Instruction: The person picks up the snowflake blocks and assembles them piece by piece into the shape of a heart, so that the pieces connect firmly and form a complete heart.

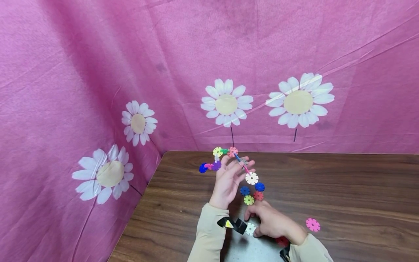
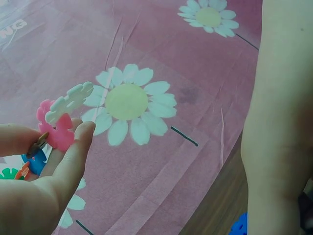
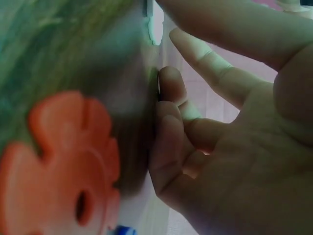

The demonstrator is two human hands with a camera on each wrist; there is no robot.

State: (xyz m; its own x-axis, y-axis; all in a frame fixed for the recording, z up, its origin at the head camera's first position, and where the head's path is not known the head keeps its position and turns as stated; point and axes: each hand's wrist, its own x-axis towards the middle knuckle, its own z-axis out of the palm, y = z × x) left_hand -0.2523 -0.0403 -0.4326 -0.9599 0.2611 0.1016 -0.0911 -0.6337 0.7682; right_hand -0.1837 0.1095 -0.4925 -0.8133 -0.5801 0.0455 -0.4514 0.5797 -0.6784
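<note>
My left hand (image 1: 227,183) is raised above the table, pinching a chain of notched plastic discs. The chain bends across the fingers, from a dark blue disc (image 1: 203,167) to a white end disc (image 1: 251,178). In the left wrist view, thumb and fingers grip it beside a pink disc (image 2: 63,134) that joins the white one. My right hand (image 1: 271,220) is low over the tabletop, thumb and forefinger apart. Its thumb is at the edge of a loose white disc (image 1: 250,229); whether it touches is unclear. A red disc (image 3: 68,161) looms near the right wrist camera.
Loose blue (image 1: 244,190), yellow (image 1: 248,200) and red (image 1: 258,195) discs lie beyond the right hand. A pink disc (image 1: 312,225) lies to its right. Behind the wooden table (image 1: 360,196) hangs a pink curtain (image 1: 183,47) with daisies.
</note>
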